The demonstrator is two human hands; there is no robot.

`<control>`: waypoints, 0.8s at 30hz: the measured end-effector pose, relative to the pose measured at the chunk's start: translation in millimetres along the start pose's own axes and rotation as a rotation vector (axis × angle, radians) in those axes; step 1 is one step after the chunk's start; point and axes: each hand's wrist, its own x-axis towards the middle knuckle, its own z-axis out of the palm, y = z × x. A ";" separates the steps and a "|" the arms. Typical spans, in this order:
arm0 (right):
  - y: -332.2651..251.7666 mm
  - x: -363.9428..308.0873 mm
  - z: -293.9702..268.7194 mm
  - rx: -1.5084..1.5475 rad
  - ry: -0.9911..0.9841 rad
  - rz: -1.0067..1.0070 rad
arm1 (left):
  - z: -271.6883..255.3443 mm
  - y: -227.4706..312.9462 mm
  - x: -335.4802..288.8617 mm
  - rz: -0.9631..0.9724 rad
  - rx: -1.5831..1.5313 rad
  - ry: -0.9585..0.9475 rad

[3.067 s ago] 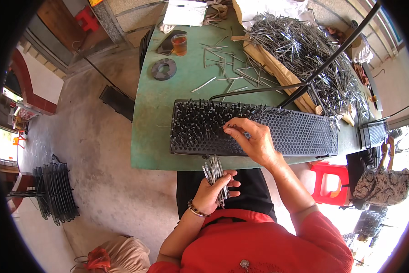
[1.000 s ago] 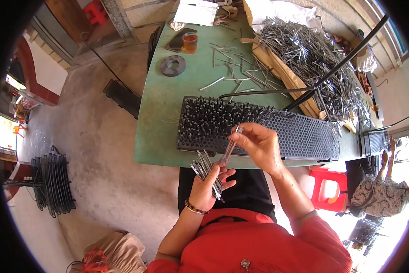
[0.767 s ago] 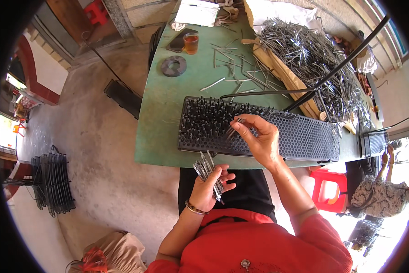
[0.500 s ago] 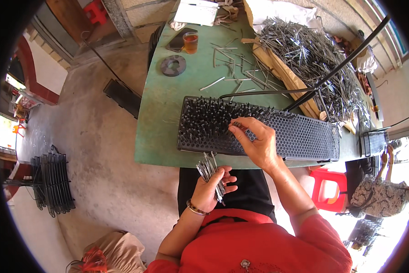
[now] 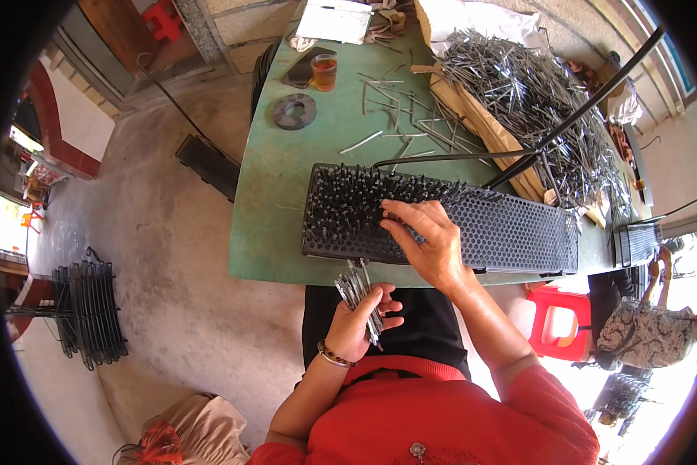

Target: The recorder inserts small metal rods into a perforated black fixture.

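A bundle of thin silvery metal rods (image 5: 355, 288) is gripped in my left hand (image 5: 358, 322), just below the table's near edge. My right hand (image 5: 434, 242) is over a long black perforated rack (image 5: 519, 238), its thumb and index finger brought together in a pinch. Its fingertips are among the dark upright rods (image 5: 348, 198) that fill the left part of the rack. What lies between those fingertips is too small and dark to make out. Rows of bare round holes cover the rack's right part.
A large heap of metal rods (image 5: 519, 93) lies on brown paper behind the rack, with loose rods around it. A glass of amber drink (image 5: 324, 74), a phone (image 5: 298, 74) and a grey ring (image 5: 295, 111) sit farther back. A black bar (image 5: 589, 101) slants over the table. Another person (image 5: 651, 333) works at right.
My right hand has moved slightly left over the rack, its fingertips now deeper among the upright rods. My left hand stays in place with its bundle.
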 end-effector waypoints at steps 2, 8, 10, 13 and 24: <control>7.5 -4.1 3.8 -0.022 0.028 -0.089 | -0.2 -0.8 0.5 -0.013 -0.014 -0.006; 9.5 -6.1 3.7 -0.031 0.008 -0.180 | -1.0 -2.4 0.4 -0.018 -0.004 -0.010; 11.3 -7.2 4.3 -0.028 -0.002 -0.224 | 0.4 -2.4 -0.3 -0.021 0.004 -0.016; 9.8 -4.3 4.3 -0.040 -0.015 -0.270 | 1.2 -3.6 0.4 -0.026 0.015 -0.024; -1.2 -5.8 4.6 -0.131 -0.036 -0.292 | -1.7 -3.9 1.6 -0.021 0.033 -0.036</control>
